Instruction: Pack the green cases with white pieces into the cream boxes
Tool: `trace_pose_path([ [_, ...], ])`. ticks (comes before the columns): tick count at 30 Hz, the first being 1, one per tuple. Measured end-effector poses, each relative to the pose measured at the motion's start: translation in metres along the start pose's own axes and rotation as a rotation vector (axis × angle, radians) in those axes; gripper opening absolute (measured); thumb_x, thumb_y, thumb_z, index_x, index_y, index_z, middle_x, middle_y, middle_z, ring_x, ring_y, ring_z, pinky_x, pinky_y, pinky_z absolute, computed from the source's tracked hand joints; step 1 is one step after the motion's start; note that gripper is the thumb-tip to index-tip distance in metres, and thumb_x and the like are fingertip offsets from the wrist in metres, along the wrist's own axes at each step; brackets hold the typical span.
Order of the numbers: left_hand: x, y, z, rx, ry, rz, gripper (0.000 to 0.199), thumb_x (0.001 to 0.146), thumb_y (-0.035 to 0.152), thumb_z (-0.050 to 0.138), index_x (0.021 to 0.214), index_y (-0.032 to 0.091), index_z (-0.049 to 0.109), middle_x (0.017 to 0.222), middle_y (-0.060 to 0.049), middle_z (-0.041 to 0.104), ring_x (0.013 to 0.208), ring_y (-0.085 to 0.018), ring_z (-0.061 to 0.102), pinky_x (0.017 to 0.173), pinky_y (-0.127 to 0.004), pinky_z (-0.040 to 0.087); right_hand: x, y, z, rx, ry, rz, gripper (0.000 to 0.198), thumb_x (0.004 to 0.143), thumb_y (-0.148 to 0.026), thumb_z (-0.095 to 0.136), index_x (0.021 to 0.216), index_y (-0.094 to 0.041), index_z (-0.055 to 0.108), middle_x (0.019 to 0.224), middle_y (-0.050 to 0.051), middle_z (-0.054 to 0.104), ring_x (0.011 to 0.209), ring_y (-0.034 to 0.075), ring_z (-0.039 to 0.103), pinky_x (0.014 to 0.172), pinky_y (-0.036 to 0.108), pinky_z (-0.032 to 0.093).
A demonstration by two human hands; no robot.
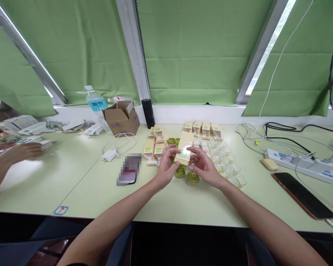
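Your left hand grips the left edge of a carton, which is held tilted above the middle of the table. Your right hand is half curled, its fingertips at the carton's right edge; whether it grips cannot be told. The table is pale green, with a seam running diagonally on your left. Beneath and behind the carton are green cups; a green-topped jar is just beside your right hand. Clear cups lie to the right. Open boxes stand in a group to the left and in a row at the rear. At far right, locate the power strip, with cables around it, and the phone in front. At left rear, a brown case stands between a bottle and a black cylinder. Green blinds cover the windows behind. At far left, a co-worker's hand rests on white packs.
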State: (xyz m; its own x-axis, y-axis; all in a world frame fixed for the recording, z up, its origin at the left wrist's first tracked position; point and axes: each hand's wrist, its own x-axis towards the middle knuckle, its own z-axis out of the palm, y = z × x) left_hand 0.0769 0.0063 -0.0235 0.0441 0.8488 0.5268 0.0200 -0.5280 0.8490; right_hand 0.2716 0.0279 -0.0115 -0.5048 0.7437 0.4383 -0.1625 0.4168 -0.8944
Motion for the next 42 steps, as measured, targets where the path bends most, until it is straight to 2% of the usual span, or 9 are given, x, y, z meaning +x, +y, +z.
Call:
trace_pose_path([
  [10, -0.004, -0.003, 0.002, 0.195, -0.001, 0.129, 0.026, 0.098, 0.041, 0.059, 0.12, 0.027, 0.058, 0.136, -0.012, 0.042, 0.135, -0.03, 0.043, 0.099, -0.04, 0.045, 0.0, 0.004, 0.006, 0.05, 0.105, -0.007, 0.054, 0.084, -0.044, 0.08, 0.132, -0.035, 0.055, 0.13, 0.006, 0.053, 0.091, 0.016, 0.058, 0.078, 0.033, 0.053],
  [22, -0.003, 0.002, 0.003, 0.384, 0.055, 0.228, 0.02, 0.099, 0.041, 0.056, 0.11, 0.025, 0.059, 0.126, -0.012, 0.045, 0.124, -0.027, 0.049, 0.091, -0.038, 0.049, -0.003, 0.007, 0.008, -0.02, 0.125, -0.015, 0.04, 0.093, -0.042, 0.07, 0.129, -0.032, 0.056, 0.102, 0.004, 0.061, 0.091, 0.019, 0.06, 0.083, 0.037, 0.053],
  [25, -0.004, 0.006, 0.001, 0.408, 0.017, 0.235, 0.021, 0.099, 0.04, 0.056, 0.113, 0.024, 0.056, 0.128, -0.013, 0.045, 0.13, -0.029, 0.046, 0.099, -0.042, 0.047, -0.004, 0.004, 0.004, -0.162, 0.125, -0.046, 0.041, 0.094, -0.041, 0.068, 0.133, -0.033, 0.056, 0.121, 0.007, 0.058, 0.095, 0.019, 0.06, 0.088, 0.039, 0.054],
  [27, -0.003, 0.01, -0.001, 0.425, -0.013, 0.246, 0.027, 0.097, 0.041, 0.058, 0.117, 0.024, 0.053, 0.13, -0.013, 0.046, 0.131, -0.03, 0.046, 0.105, -0.047, 0.044, -0.006, -0.002, 0.003, -0.3, 0.092, -0.056, 0.045, 0.095, -0.039, 0.067, 0.137, -0.036, 0.055, 0.14, 0.009, 0.05, 0.115, 0.024, 0.057, 0.097, 0.044, 0.053],
  [30, 0.0, 0.013, -0.005, 0.484, -0.001, 0.272, 0.037, 0.092, 0.043, 0.065, 0.12, 0.024, 0.049, 0.132, -0.013, 0.049, 0.131, -0.032, 0.047, 0.109, -0.05, 0.04, -0.011, -0.014, 0.004, -0.502, 0.008, -0.041, 0.053, 0.096, -0.038, 0.065, 0.146, -0.041, 0.049, 0.158, 0.008, 0.034, 0.148, 0.034, 0.033, 0.111, 0.052, 0.047],
  [32, 0.002, 0.013, -0.007, 0.541, 0.035, 0.29, 0.042, 0.086, 0.042, 0.072, 0.116, 0.024, 0.049, 0.13, -0.013, 0.051, 0.129, -0.032, 0.049, 0.107, -0.05, 0.041, -0.015, -0.02, 0.006, -0.587, -0.063, -0.034, 0.056, 0.098, -0.037, 0.061, 0.151, -0.043, 0.045, 0.165, 0.006, 0.022, 0.154, 0.036, 0.024, 0.114, 0.056, 0.044],
  [35, 0.006, 0.014, -0.01, 0.579, 0.075, 0.277, 0.04, 0.082, 0.035, 0.076, 0.109, 0.023, 0.047, 0.124, -0.011, 0.054, 0.119, -0.03, 0.053, 0.101, -0.046, 0.043, -0.017, -0.024, 0.008, -0.648, -0.151, -0.059, 0.058, 0.1, -0.035, 0.056, 0.155, -0.043, 0.039, 0.169, 0.006, 0.014, 0.155, 0.037, 0.024, 0.117, 0.059, 0.041],
  [39, 0.014, 0.021, -0.02, 0.482, 0.069, 0.152, 0.045, 0.082, 0.024, 0.071, 0.118, 0.024, 0.043, 0.12, -0.01, 0.055, 0.109, -0.025, 0.056, 0.091, -0.039, 0.045, -0.013, -0.027, -0.002, -0.658, -0.122, -0.118, 0.065, 0.1, -0.034, 0.055, 0.159, -0.038, 0.029, 0.162, 0.009, 0.037, 0.147, 0.034, 0.04, 0.116, 0.059, 0.039],
  [42, 0.021, 0.035, -0.04, 0.381, -0.053, 0.022, 0.063, 0.083, 0.021, 0.069, 0.134, 0.026, 0.034, 0.122, -0.01, 0.058, 0.11, -0.023, 0.058, 0.088, -0.036, 0.047, -0.008, -0.035, -0.014, -0.804, -0.135, -0.098, 0.054, 0.095, -0.033, 0.061, 0.147, -0.03, 0.048, 0.135, 0.011, 0.065, 0.122, 0.034, 0.058, 0.104, 0.057, 0.046],
])
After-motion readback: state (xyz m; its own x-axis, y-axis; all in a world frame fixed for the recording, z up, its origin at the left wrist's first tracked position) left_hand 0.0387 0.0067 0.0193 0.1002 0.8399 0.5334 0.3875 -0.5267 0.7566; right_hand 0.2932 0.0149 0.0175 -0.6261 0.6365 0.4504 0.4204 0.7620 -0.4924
